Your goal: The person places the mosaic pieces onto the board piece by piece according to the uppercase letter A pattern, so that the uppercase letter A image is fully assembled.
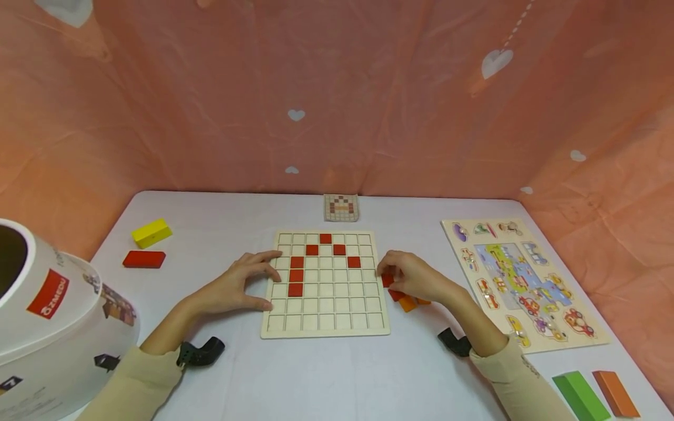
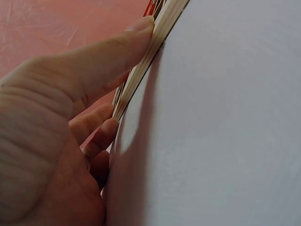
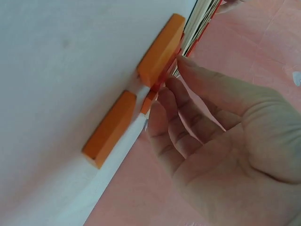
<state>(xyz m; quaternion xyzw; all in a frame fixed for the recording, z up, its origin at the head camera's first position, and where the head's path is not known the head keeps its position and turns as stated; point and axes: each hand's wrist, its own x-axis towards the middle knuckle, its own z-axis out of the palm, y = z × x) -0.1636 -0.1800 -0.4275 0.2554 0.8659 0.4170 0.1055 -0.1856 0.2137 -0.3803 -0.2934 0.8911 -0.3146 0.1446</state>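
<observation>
A pale wooden grid board point(image 1: 326, 327) lies flat on the table, with several red square tiles point(image 1: 296, 275) set in its cells. My left hand point(image 1: 231, 286) rests at the board's left edge, thumb and fingers spread along it. In the left wrist view, the thumb point(image 2: 108, 56) touches the board's side. To the right of the board, my right hand point(image 1: 413, 275) reaches over loose tiles, its fingertips at a red tile point(image 1: 387, 280). Whether they pinch it is hidden. Orange tiles point(image 1: 408, 303) lie just below that hand; the right wrist view shows orange tiles point(image 3: 162, 49) near the fingers.
A small pattern card point(image 1: 341, 208) lies behind the board. At right is a wooden picture puzzle point(image 1: 532, 286), with green point(image 1: 581, 394) and orange blocks point(image 1: 616, 393) in front. A white bucket point(image 1: 58, 327) stands at left, near yellow point(image 1: 151, 233) and red blocks point(image 1: 144, 259).
</observation>
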